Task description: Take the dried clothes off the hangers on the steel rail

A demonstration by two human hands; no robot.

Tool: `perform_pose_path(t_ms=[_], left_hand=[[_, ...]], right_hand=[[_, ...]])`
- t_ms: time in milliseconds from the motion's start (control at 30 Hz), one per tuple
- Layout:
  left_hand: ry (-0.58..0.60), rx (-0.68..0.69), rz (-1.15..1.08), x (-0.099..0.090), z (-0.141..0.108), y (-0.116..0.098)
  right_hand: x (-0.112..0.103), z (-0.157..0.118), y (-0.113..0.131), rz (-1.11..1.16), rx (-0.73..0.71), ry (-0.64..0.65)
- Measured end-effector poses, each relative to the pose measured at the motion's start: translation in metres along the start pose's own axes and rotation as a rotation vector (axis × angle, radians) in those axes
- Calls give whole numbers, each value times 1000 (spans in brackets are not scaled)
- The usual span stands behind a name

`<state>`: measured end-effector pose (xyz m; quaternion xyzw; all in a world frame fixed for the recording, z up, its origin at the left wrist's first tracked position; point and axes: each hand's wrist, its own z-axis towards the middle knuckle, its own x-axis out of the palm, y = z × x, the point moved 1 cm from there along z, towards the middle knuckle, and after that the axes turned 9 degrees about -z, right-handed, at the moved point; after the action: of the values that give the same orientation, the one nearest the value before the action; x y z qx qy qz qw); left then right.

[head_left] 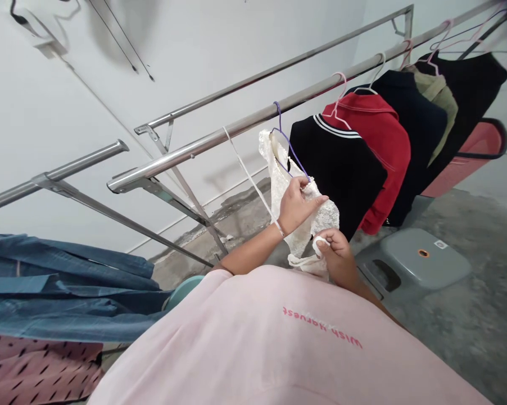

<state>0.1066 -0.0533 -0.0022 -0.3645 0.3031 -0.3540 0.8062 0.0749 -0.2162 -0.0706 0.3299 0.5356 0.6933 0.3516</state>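
Note:
A white textured garment (326, 218) hangs on a purple hanger (296, 154), hooked over the metal rail (220, 138). My left hand (296, 207) grips the garment's upper edge beside the lower end of the hanger. Just below and to the right, my right hand (336, 251) has its fingers closed on a bunched white part of the same garment. A thin white cord (249, 177) runs from the rail down to my left wrist. Directly behind the garment hangs a black top (335, 169) with a striped collar.
Farther right on the rail hang a red garment (384, 135) and several dark ones. A grey stool (426, 259) stands on the floor at right, near a pink bin (468, 163). Blue denim clothes (68, 287) hang at left, above pink fabric (38, 368).

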Motion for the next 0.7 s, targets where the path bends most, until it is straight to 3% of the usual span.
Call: perform_pose_path(t_ms=[200,467,633,700], left_hand=[[-16,18,267,-19,-10,1],[-48,179,164,-62,-37,0],[-47,327,455,-78,-49,-4],[-102,360,529,-81,-54,-3]], right_hand=[[4,-3,0,28,18,-1],[15,-3,-1,3,31,62],[26,-1,-6,-4,54,100],[30,-1,-6,-11,59,116]])
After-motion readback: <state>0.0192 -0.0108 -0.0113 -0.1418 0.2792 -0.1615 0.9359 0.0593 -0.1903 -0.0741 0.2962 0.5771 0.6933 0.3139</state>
